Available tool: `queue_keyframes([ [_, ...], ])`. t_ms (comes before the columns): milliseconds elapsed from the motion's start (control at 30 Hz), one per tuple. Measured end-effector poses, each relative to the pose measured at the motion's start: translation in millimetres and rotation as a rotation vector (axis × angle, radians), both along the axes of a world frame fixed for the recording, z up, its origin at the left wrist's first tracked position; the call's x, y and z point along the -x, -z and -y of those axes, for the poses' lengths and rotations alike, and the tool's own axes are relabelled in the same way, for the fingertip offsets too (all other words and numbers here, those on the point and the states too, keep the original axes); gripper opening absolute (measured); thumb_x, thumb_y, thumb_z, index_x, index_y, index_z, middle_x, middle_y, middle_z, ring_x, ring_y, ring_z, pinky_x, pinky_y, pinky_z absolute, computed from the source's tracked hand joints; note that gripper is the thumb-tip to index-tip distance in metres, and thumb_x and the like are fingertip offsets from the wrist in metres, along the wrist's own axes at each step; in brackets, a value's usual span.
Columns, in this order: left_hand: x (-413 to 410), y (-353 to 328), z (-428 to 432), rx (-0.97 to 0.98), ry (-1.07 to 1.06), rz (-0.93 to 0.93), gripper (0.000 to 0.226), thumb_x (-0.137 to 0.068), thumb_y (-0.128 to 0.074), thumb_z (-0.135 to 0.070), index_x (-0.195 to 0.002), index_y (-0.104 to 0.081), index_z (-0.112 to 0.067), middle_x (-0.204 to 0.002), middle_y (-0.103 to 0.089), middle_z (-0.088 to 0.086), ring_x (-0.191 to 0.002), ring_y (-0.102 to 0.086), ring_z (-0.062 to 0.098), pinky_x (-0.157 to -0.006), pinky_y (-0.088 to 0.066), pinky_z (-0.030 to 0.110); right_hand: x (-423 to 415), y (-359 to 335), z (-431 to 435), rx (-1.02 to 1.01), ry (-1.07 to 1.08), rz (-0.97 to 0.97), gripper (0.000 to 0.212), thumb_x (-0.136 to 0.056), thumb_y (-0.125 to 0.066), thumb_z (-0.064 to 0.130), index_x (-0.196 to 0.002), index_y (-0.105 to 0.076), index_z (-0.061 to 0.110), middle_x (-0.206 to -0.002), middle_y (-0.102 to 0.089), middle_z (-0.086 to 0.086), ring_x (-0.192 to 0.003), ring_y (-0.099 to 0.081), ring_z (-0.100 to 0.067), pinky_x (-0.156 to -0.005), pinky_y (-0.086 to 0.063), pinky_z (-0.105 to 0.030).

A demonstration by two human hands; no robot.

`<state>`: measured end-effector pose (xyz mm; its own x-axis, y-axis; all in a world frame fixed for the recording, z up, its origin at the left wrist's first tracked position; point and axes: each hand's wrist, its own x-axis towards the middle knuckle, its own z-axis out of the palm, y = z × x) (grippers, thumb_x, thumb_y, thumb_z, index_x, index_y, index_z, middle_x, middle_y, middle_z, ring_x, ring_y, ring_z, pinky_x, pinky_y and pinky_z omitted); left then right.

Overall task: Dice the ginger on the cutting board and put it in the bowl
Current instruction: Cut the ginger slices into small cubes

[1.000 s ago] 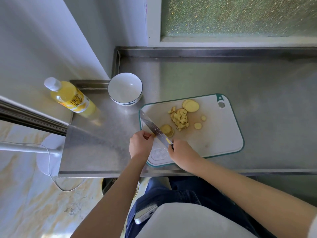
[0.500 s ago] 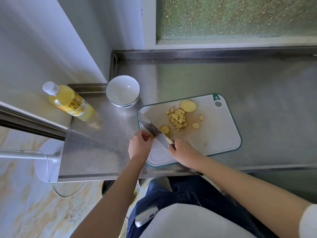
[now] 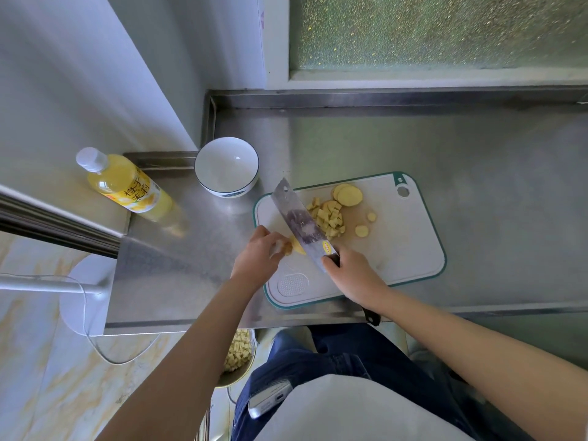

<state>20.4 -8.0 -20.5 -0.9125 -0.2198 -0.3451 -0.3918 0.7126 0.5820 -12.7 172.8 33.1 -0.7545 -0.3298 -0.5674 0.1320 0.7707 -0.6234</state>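
Note:
A white cutting board [image 3: 397, 249] with a green rim lies on the steel counter. Diced ginger [image 3: 329, 219] is piled at its far left, with ginger slices [image 3: 347, 195] stacked behind and two small slices [image 3: 362, 231] to the right. My right hand [image 3: 348, 275] grips the handle of a cleaver [image 3: 297, 219], whose blade now shows its flat side, tilted up. My left hand [image 3: 257, 257] pinches a ginger piece [image 3: 294, 247] against the board beside the blade. An empty white bowl [image 3: 226, 167] stands left of the board's far corner.
A yellow drink bottle [image 3: 127, 186] stands at the counter's left end by the wall. Below the counter's front edge, a metal bowl of diced pieces [image 3: 237, 351] sits on the floor. A raised steel lip [image 3: 381, 97] runs along the back under a window.
The cleaver blade has lifted and tilted so its flat side faces up. My left hand stays on the ginger piece. The view has shifted slightly.

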Motion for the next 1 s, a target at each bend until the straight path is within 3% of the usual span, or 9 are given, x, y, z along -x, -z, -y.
queue_keyframes([
  [167, -2, -1, -7, 0.007, -0.164, -0.07, 0.012, -0.085, -0.059, -0.014, -0.09, -0.07, -0.013, -0.094, -0.052, 0.002, -0.081, -0.059, 0.026, -0.067, -0.045, 0.03, -5, 0, 5, -0.037, 0.002, 0.014, 0.032, -0.093, -0.042, 0.021, -0.064, -0.031, 0.015, -0.058, -0.036, 0.0, -0.051, -0.033, -0.014, -0.047, -0.024, -0.027],
  [333, -9, 0, -17, 0.07, -0.233, -0.057, 0.016, -0.088, -0.053, -0.013, -0.09, -0.068, -0.012, -0.099, -0.055, 0.005, -0.083, -0.058, 0.03, -0.063, -0.039, 0.029, -12, 2, 14, -0.1, -0.025, 0.007, 0.025, -0.095, -0.038, 0.019, -0.071, -0.039, 0.012, -0.062, -0.041, -0.001, -0.054, -0.039, -0.014, -0.047, -0.027, -0.029],
  [500, -11, -1, -26, 0.118, -0.26, -0.052, 0.016, -0.09, -0.052, -0.016, -0.095, -0.065, -0.009, -0.104, -0.054, 0.009, -0.087, -0.057, 0.035, -0.067, -0.043, 0.035, -16, 3, 22, -0.109, -0.068, -0.011, 0.017, -0.096, -0.036, 0.019, -0.085, -0.043, 0.008, -0.066, -0.044, -0.002, -0.063, -0.047, -0.022, -0.058, -0.035, -0.029],
  [600, -12, 0, -28, 0.099, -0.287, -0.064, 0.016, -0.09, -0.052, -0.016, -0.095, -0.066, -0.009, -0.104, -0.055, 0.008, -0.087, -0.057, 0.035, -0.067, -0.044, 0.035, -17, 5, 25, -0.083, -0.06, -0.009, 0.016, -0.096, -0.036, 0.018, -0.085, -0.043, 0.009, -0.066, -0.043, -0.001, -0.056, -0.043, -0.016, -0.048, -0.031, -0.028],
  [767, -12, 0, -29, 0.086, -0.313, -0.065, 0.016, -0.09, -0.053, -0.016, -0.095, -0.067, -0.008, -0.104, -0.055, 0.008, -0.086, -0.058, 0.034, -0.067, -0.043, 0.033, -20, 8, 26, -0.084, -0.065, 0.006, 0.018, -0.097, -0.036, 0.018, -0.085, -0.043, 0.008, -0.066, -0.042, 0.0, -0.06, -0.045, -0.017, -0.052, -0.032, -0.027],
  [867, -13, 0, -29, 0.084, -0.32, -0.066, 0.016, -0.09, -0.054, -0.017, -0.095, -0.067, -0.008, -0.104, -0.055, 0.007, -0.086, -0.058, 0.033, -0.066, -0.04, 0.032, -22, 9, 29, -0.095, -0.039, 0.019, 0.018, -0.097, -0.036, 0.019, -0.085, -0.044, 0.007, -0.069, -0.044, -0.001, -0.07, -0.049, -0.022, -0.062, -0.036, -0.03],
  [1000, -13, 3, -28, 0.073, -0.326, -0.072, 0.015, -0.089, -0.055, -0.017, -0.094, -0.067, -0.009, -0.102, -0.056, 0.006, -0.085, -0.058, 0.032, -0.067, -0.043, 0.032, -24, 12, 36, -0.126, -0.037, 0.013, 0.017, -0.097, -0.035, 0.018, -0.086, -0.043, 0.007, -0.082, -0.049, -0.01, -0.074, -0.05, -0.024, -0.064, -0.036, -0.029],
])
